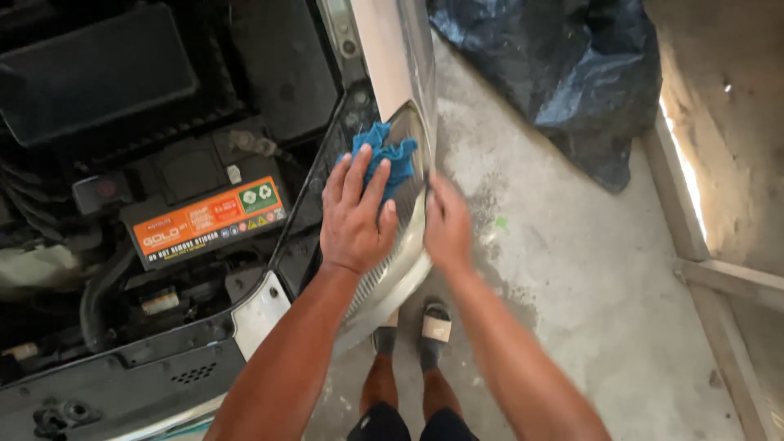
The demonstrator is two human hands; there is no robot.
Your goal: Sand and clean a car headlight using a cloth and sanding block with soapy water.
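A rectangular orange label (210, 220) with green and white symbol squares lies on the black battery (196, 192), left of centre.

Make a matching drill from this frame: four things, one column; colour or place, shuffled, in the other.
Things:
1. cloth
2. car battery
3. tarp
4. left hand

Descriptions:
A. crumpled dark blue sheet on the concrete floor
B. pressing the cloth on the headlight
C. orange label, in the engine bay
D. teal, bunched under fingers

Pairs: 1-D, 2-C, 3-A, 4-B
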